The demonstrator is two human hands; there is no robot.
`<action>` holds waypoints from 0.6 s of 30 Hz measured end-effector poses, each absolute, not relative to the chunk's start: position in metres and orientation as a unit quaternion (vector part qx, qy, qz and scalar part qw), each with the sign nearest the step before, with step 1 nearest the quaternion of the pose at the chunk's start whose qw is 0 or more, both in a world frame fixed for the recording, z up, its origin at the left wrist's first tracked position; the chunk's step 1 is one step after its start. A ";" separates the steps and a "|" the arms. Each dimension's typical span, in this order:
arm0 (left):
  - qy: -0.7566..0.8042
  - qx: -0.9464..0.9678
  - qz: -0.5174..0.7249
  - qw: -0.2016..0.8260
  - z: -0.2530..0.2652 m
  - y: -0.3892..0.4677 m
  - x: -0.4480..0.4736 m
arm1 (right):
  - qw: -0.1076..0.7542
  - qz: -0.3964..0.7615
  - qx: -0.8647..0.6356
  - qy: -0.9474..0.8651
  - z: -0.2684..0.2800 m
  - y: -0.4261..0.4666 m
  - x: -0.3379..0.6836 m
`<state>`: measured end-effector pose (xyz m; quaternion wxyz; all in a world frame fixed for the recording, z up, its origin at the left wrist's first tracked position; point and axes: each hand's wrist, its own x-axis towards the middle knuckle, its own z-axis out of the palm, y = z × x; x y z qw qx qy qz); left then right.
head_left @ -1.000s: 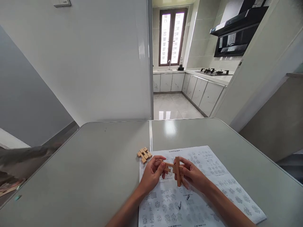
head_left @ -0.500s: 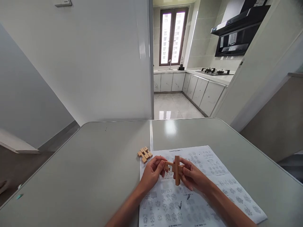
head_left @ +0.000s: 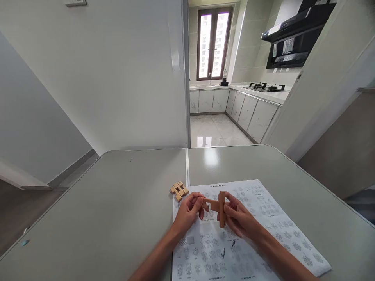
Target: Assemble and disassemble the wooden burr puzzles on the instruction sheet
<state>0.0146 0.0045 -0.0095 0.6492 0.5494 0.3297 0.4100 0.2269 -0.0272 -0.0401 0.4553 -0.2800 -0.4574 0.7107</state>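
Fingers (head_left: 198,203) of the inward-turned left hand (head_left: 186,214) pinch a notched wooden piece (head_left: 215,205), the right hand (head_left: 238,216) grasping its crossing bar (head_left: 222,214) and partly hidden behind it, above the printed sheet (head_left: 213,253), the joint unclear, forearms (head_left: 160,253) cut off below.

The left hand (head_left: 185,212) and right hand (head_left: 242,219) are bare, with slender fingers (head_left: 196,194) and narrow wrists (head_left: 175,233). The left forearm (head_left: 156,255) and right forearm (head_left: 283,253) are bare too, slim, smooth in outline, widening toward the near edge.

Lt-brn blocks (head_left: 222,212), b/w-print sheet (head_left: 246,257)
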 end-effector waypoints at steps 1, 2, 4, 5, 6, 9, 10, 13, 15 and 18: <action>0.333 0.547 0.410 0.649 -0.010 0.005 0.015 | 0.461 0.708 -0.283 -0.455 -0.040 -0.027 0.227; 0.335 0.546 0.409 0.649 -0.011 0.005 0.015 | 0.463 0.706 -0.283 -0.454 -0.039 -0.026 0.227; 0.332 0.545 0.408 0.653 -0.011 0.005 0.015 | 0.464 0.706 -0.278 -0.457 -0.037 -0.026 0.228; 0.330 0.544 0.409 0.655 -0.012 0.005 0.015 | 0.466 0.705 -0.278 -0.457 -0.036 -0.026 0.228; 0.328 0.543 0.411 0.655 -0.012 0.005 0.015 | 0.469 0.704 -0.278 -0.456 -0.035 -0.026 0.228; 0.327 0.542 0.419 0.651 -0.012 0.005 0.014 | 0.474 0.708 -0.288 -0.438 -0.035 -0.027 0.228; 0.328 0.542 0.421 0.649 -0.011 0.005 0.014 | 0.473 0.711 -0.292 -0.430 -0.035 -0.027 0.228; 0.331 0.549 0.428 0.637 -0.010 0.005 0.013 | 0.477 0.721 -0.289 -0.411 -0.039 -0.026 0.229; 0.335 0.555 0.433 0.626 -0.008 0.005 0.013 | 0.475 0.731 -0.276 -0.404 -0.041 -0.025 0.229; 0.340 0.557 0.442 0.615 -0.008 0.006 0.013 | 0.476 0.741 -0.268 -0.391 -0.043 -0.024 0.229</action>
